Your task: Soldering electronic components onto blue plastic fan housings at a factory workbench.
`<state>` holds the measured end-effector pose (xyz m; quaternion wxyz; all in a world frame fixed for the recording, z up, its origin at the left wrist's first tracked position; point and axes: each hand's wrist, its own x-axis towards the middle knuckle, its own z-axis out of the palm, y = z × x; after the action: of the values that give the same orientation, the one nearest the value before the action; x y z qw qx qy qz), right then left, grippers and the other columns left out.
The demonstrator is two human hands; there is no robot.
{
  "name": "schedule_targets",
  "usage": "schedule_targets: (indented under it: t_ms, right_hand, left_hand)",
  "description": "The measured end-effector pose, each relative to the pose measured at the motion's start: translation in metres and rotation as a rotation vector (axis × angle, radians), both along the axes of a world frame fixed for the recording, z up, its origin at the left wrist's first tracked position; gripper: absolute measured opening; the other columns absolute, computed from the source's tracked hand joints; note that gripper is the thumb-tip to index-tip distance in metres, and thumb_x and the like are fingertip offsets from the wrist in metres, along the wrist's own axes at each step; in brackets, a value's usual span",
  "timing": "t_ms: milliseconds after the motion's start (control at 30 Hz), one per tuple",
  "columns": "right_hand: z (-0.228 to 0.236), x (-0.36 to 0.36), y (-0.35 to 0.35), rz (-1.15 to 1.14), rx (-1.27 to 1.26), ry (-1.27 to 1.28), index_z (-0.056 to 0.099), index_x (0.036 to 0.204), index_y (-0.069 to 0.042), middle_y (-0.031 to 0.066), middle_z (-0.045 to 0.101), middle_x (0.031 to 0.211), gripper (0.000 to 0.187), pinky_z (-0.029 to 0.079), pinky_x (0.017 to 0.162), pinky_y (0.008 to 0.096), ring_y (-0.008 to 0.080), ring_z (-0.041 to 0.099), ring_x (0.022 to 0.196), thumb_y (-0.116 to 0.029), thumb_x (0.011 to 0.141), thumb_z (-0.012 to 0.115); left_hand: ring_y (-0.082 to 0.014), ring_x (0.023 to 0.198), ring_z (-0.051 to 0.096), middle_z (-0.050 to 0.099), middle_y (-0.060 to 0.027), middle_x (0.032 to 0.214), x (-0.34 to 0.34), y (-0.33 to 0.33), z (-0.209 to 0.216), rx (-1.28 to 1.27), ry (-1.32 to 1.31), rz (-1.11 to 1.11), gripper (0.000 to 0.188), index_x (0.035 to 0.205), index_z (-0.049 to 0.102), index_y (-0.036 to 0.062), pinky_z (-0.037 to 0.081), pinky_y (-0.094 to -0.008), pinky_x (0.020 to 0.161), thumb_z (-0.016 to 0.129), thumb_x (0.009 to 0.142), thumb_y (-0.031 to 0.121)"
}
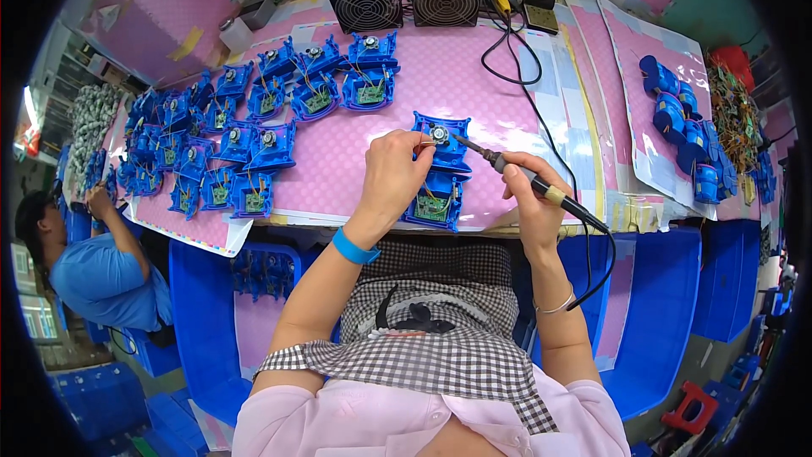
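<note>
In my right hand (538, 203) is a soldering iron (554, 195), gripped like a pen. Its tip points left at a small round speaker (438, 133) in a blue plastic housing half (459, 161). My left hand (394, 173) is closed in a pinch on a thin wire (427, 143) beside that speaker. Just below lies the other blue half, holding a green circuit board (431, 206), close to the table's front edge. Whether the tip touches the speaker cannot be made out.
Rows of similar blue housings (317, 97) cover the table's left. Two black fans (366, 2) stand at the back; a black cord (541, 101) runs to the iron. Blue round parts (668, 114) and bundled wires (732, 110) lie right. Blue bins (203, 313) flank me; a co-worker (106, 275) sits left.
</note>
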<state>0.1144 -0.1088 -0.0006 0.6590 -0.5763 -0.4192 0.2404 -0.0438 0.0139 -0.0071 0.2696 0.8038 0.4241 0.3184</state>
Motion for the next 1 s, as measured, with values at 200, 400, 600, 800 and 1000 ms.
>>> schedule_targets:
  t_ms: [200,400,600,800,1000]
  right_hand:
    - [-0.001,0.014,-0.006,-0.076,0.017,0.081,0.065,0.105,0.005,0.0073,0.062,0.074,0.021,0.043,0.055,0.0228,0.0111,0.056,0.059,-0.006,0.087,0.062]
    - [0.003,0.026,-0.014,-0.009,0.044,0.053,0.064,0.106,0.002,0.0016,0.053,0.065,0.022,0.036,0.047,0.0220,0.0076,0.047,0.051,-0.014,0.093,0.058]
    - [-0.006,0.013,-0.008,0.285,0.046,-0.521,0.053,0.092,-0.003,0.0163,0.065,0.093,0.032,0.050,0.069,0.0343,0.0235,0.066,0.086,-0.025,0.082,0.074]
    - [-0.016,-0.041,0.010,0.472,-0.104,-0.810,0.049,0.093,-0.006,0.0230,0.055,0.103,0.049,0.044,0.085,0.0444,0.0444,0.051,0.107,-0.014,0.060,0.084]
    - [-0.032,-0.098,0.070,0.670,0.032,-0.634,0.049,0.096,-0.006,0.0201,0.053,0.098,0.051,0.041,0.078,0.0459,0.0402,0.050,0.093,-0.017,0.060,0.083]
  left_hand:
    - [-0.0260,0.070,0.067,0.069,-0.0153,0.078,0.000,0.000,-0.001,-0.018,-0.032,0.003,0.014,0.084,0.071,-0.0017,0.052,-0.0331,0.067,0.068,0.076,0.010]
    - [-0.0253,0.072,0.067,0.068,-0.0148,0.078,-0.003,-0.001,-0.001,-0.029,-0.034,-0.002,0.014,0.085,0.071,-0.0008,0.052,-0.0337,0.066,0.069,0.076,0.010]
    - [-0.0096,0.060,0.049,0.057,-0.0028,0.068,-0.048,0.005,0.024,0.240,-0.214,0.184,0.014,0.087,0.070,0.0009,0.038,-0.0250,0.055,0.065,0.084,0.013]
    - [-0.0045,0.055,0.035,0.040,0.0043,0.059,-0.143,-0.027,-0.003,-0.111,-0.427,0.288,0.038,0.076,0.066,0.0021,0.026,-0.0248,0.049,0.043,0.100,0.020]
    - [-0.0120,0.058,0.040,0.049,-0.0040,0.072,-0.152,-0.091,-0.038,0.351,-0.034,0.312,0.018,0.100,0.065,0.0007,0.028,-0.0267,0.049,0.065,0.082,0.001]
